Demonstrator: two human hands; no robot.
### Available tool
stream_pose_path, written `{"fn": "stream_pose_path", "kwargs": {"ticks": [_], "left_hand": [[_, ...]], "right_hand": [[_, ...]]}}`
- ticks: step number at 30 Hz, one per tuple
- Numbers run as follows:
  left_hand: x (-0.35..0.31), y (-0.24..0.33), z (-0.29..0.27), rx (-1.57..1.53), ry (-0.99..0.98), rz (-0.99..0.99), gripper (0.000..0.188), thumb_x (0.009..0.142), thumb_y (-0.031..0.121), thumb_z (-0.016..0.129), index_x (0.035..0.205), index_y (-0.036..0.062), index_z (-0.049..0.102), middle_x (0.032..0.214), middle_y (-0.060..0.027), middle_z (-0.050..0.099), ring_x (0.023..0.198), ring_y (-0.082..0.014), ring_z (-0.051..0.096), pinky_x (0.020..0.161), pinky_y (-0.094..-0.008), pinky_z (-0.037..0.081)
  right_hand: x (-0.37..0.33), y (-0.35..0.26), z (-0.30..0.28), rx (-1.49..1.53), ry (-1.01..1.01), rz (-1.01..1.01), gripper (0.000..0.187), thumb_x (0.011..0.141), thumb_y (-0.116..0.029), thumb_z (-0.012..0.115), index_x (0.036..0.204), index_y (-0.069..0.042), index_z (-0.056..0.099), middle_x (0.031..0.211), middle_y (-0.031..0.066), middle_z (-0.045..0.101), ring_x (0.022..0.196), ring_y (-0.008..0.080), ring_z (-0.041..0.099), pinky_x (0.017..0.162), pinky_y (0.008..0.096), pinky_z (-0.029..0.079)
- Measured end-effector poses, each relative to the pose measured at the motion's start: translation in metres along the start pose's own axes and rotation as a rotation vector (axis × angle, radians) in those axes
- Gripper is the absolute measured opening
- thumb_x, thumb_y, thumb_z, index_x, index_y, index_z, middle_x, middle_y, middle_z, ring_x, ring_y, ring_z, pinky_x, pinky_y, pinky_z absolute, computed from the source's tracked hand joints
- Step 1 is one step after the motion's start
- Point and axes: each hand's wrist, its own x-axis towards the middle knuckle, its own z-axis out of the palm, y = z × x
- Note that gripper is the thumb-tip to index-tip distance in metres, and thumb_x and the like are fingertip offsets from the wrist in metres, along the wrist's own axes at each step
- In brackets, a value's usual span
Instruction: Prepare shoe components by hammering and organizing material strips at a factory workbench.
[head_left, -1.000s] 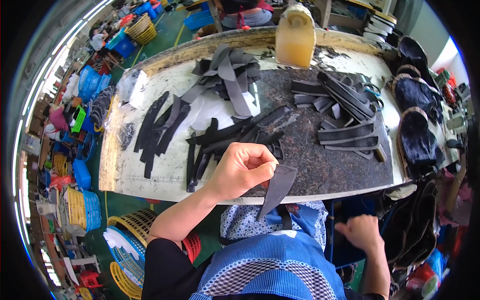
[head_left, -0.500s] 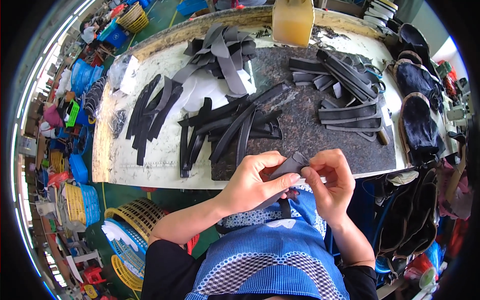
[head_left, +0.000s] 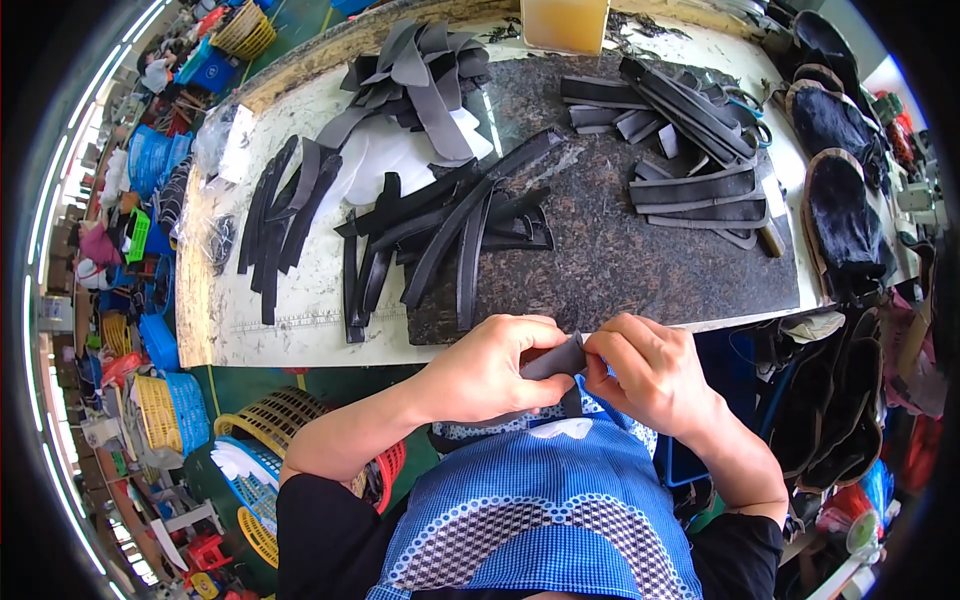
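Note:
Just off the near edge of the table I hold a dark grey strip (head_left: 553,361) over my apron. My left hand (head_left: 492,368) is closed on it, thumb below and fingers above. The fingers of my right hand (head_left: 645,368) pinch the strip's right end, and their tips partly cover it. Black strips (head_left: 455,240) lie crossed in a pile beyond my hands, partly on the dark stone slab (head_left: 600,262). More grey-edged strips (head_left: 700,198) are stacked at the slab's right side.
Loose grey strips (head_left: 432,110) are heaped at the back, by a container of yellowish stuff (head_left: 565,24). Blue-handled scissors (head_left: 752,118) lie at the right. Dark furry shoe pieces (head_left: 848,225) line the right edge. Baskets (head_left: 285,415) stand on the floor at left.
My right hand has turned so its knuckles face up, and its fingers have closed further over the strip's end. The held strip lies lower and flatter. The view has shifted slightly.

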Motion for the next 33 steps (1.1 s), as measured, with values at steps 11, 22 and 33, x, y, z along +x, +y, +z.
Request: {"fn": "stream_pose_path", "kwargs": {"ticks": [11, 22, 33], "left_hand": [[-0.004, -0.009, -0.008, -0.433, -0.199, -0.200, 0.020, 0.089, 0.006, 0.072, 0.105, -0.0041, 0.068, 0.084, -0.0016, 0.065, 0.067, -0.0074, 0.063, 0.062, -0.0235, 0.054], [-0.001, -0.015, 0.005, -0.379, -0.173, -0.178, 0.018, 0.089, 0.006, 0.071, 0.104, -0.0033, 0.068, 0.085, -0.0012, 0.065, 0.070, -0.0066, 0.062, 0.064, -0.0236, 0.053], [0.005, -0.022, 0.041, -0.909, 0.361, 0.280, 0.019, 0.098, 0.009, 0.067, 0.102, 0.0065, 0.049, 0.098, -0.0036, 0.063, 0.090, -0.0088, 0.065, 0.082, -0.0237, 0.055]], "right_hand": [[-0.055, 0.012, -0.013, 0.457, -0.217, 0.446, 0.014, 0.079, -0.001, 0.057, 0.067, -0.002, 0.050, 0.062, 0.0120, 0.052, 0.053, 0.0304, 0.055, 0.050, 0.0403, 0.045], [-0.018, -0.007, 0.003, 0.159, 0.069, 0.140, 0.018, 0.073, 0.000, 0.077, 0.088, -0.001, 0.068, 0.077, 0.0077, 0.065, 0.063, 0.0215, 0.067, 0.052, 0.0321, 0.054], [-0.024, -0.014, 0.012, 1.122, 0.018, 0.634, 0.055, 0.087, -0.018, 0.080, 0.130, 0.002, 0.053, 0.111, 0.0106, 0.067, 0.102, 0.0204, 0.065, 0.096, 0.0347, 0.050]]}}
